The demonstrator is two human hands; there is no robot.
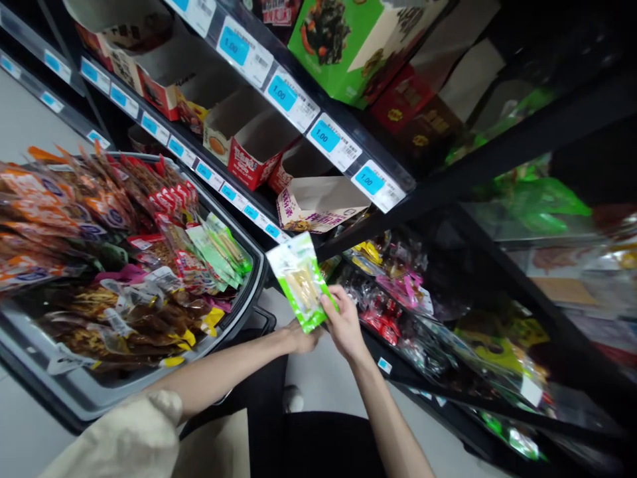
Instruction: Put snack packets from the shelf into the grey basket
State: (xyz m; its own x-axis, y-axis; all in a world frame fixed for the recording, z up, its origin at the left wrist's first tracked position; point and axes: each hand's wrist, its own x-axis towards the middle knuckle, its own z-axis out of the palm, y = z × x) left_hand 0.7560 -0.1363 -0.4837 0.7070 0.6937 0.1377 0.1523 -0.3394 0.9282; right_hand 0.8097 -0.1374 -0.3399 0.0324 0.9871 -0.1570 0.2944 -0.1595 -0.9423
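Note:
A green-and-white snack packet (pixel 301 282) with a clear window showing pale yellow strips is held up in front of me, tilted. My right hand (pixel 343 318) is closed on its lower right edge, thumb on the front. Behind the packet's lower end lies my left hand (pixel 302 340); the packet covers most of its fingers, so I cannot tell whether it grips the packet too. Similar green packets (pixel 226 252) stand at the right end of a grey bin (pixel 256 265) to my left.
The bin also holds orange-red packets (pixel 50 219) and brown packets with yellow corners (pixel 149 318). Ahead runs a black shelf with price tags (pixel 283 93) and open cartons, including a red one (pixel 251 159) and a white one (pixel 318 202). Bagged goods (pixel 398 292) fill the lower right shelves.

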